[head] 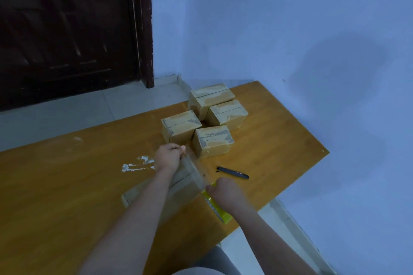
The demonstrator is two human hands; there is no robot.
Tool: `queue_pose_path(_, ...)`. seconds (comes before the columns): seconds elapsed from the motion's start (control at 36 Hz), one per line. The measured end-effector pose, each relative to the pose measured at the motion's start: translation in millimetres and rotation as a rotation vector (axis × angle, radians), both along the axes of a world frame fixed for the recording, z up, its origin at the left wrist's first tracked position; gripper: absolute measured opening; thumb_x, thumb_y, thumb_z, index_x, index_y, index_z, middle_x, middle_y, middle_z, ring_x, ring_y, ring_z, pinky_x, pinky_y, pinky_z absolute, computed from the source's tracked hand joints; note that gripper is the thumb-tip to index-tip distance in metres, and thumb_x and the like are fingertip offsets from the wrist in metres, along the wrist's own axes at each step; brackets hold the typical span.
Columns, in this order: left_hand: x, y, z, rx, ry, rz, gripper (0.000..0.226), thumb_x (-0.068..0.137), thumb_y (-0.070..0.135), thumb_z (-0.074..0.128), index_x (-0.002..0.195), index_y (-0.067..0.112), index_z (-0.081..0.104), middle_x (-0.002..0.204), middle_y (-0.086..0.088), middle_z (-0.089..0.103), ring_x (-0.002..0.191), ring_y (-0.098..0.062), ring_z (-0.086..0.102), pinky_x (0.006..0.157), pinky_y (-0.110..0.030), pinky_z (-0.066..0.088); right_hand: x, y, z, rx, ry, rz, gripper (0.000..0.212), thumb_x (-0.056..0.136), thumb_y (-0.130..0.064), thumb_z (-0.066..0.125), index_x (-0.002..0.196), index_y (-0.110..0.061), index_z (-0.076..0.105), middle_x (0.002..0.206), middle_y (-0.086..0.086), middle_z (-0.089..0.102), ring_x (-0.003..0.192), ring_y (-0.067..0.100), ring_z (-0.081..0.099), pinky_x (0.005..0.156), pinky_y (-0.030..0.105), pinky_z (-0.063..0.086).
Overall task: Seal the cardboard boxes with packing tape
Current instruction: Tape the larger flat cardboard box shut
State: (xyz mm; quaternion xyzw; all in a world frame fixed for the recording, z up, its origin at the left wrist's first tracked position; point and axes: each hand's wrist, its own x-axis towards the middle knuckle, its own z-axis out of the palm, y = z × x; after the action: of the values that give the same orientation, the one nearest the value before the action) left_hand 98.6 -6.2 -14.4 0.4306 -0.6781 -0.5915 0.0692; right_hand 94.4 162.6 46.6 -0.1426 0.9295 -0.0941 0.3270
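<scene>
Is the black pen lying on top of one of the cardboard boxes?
No, the black pen lies directly on the wooden table, apart from the nearest cardboard box.

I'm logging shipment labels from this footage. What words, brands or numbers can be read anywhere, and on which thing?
None can be read.
Yellow tape package under the right hand: dark print, too blurred to read.
Four brown cardboard boxes: grey tape smudges only, no lettering.
Black pen: no marking visible.
</scene>
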Motion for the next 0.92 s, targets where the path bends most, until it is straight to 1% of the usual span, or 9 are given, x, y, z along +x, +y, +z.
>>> queue_pose_path(0.17,-2,-2,-5,0.005,0.015,0.003,0.021,0.086,0.030,0.067,0.066,0.021,0.071,0.074,0.003,0.070,0.077,-0.021,0.064,0.077,-0.036,0.051,-3,0,-9,-0.025,-0.022,-0.046,0.041,0.096,-0.039,0.047,0.064,-0.015,0.038,0.066,0.000,0.039,0.056,0.012,0.038,0.050,0.026,0.029)
queue_pose_path(0.28,-3,-5,-5,0.077,0.033,0.006,0.020,0.086,0.024,0.068,0.067,0.017,0.071,0.074,0.002,0.070,0.076,-0.020,0.064,0.076,-0.034,0.049,-5,1,-12,-0.017,-0.036,-0.039,0.041,0.096,-0.039,0.046,0.064,-0.015,0.037,0.066,0.000,0.039,0.056,0.014,0.038,0.050,0.028,0.029)
queue_pose_path(0.5,-5,-7,-8,0.112,0.019,0.017,0.023,0.085,0.020,0.068,0.062,0.015,0.070,0.075,-0.002,0.071,0.077,-0.021,0.063,0.076,-0.032,0.048,-6,2,-26,-0.021,-0.033,-0.055,0.042,0.095,-0.040,0.046,0.064,-0.014,0.035,0.065,0.001,0.038,0.055,0.014,0.037,0.048,0.028,0.027)
queue_pose_path(0.58,-6,-9,-10,0.135,0.004,0.021,0.023,0.084,0.017,0.069,0.062,0.012,0.071,0.075,-0.004,0.071,0.077,-0.022,0.063,0.073,-0.029,0.046,-4,1,-30,-0.028,-0.047,-0.060,0.041,0.096,-0.041,0.045,0.065,-0.015,0.037,0.067,0.001,0.041,0.061,0.016,0.043,0.050,0.028,0.031)
queue_pose_path(0.64,-7,-10,-10,0.157,-0.020,0.019,0.022,0.084,0.016,0.069,0.062,0.010,0.071,0.076,-0.005,0.071,0.077,-0.022,0.063,0.073,-0.029,0.045,-4,1,-33,-0.038,-0.059,-0.071,0.040,0.097,-0.041,0.044,0.066,-0.014,0.039,0.069,0.001,0.043,0.068,0.019,0.048,0.054,0.030,0.034)
queue_pose_path(0.72,-13,-13,-12,0.174,-0.075,0.009,0.024,0.085,0.016,0.069,0.061,0.011,0.069,0.075,-0.004,0.069,0.076,-0.022,0.061,0.075,-0.030,0.044,-4,0,-35,-0.046,-0.063,-0.083,0.038,0.097,-0.041,0.044,0.072,-0.012,0.044,0.069,0.001,0.044,0.066,0.017,0.047,0.054,0.029,0.035)
queue_pose_path(0.81,-18,-14,-13,0.152,-0.135,-0.018,0.028,0.086,0.019,0.068,0.059,0.012,0.066,0.069,0.000,0.064,0.074,-0.021,0.059,0.073,-0.029,0.041,-5,0,-38,-0.053,-0.068,-0.087,0.035,0.096,-0.041,0.045,0.081,-0.010,0.048,0.072,0.002,0.048,0.071,0.019,0.050,0.058,0.029,0.038)
queue_pose_path(0.86,-21,-15,-12,0.133,-0.202,-0.020,0.034,0.088,0.021,0.068,0.055,0.013,0.060,0.064,0.000,0.057,0.068,-0.021,0.054,0.071,-0.029,0.038,-5,-1,-41,-0.065,-0.074,-0.094,0.033,0.096,-0.040,0.046,0.079,-0.011,0.047,0.076,0.004,0.049,0.071,0.019,0.049,0.061,0.031,0.038)
queue_pose_path(0.92,-23,-15,-10,0.111,-0.281,-0.027,0.036,0.088,0.025,0.068,0.057,0.011,0.055,0.069,-0.004,0.055,0.066,-0.020,0.051,0.072,-0.030,0.039,-6,-1,-42,-0.076,-0.084,-0.108,0.033,0.095,-0.039,0.047,0.077,-0.012,0.047,0.076,0.004,0.048,0.071,0.019,0.049,0.062,0.031,0.038)
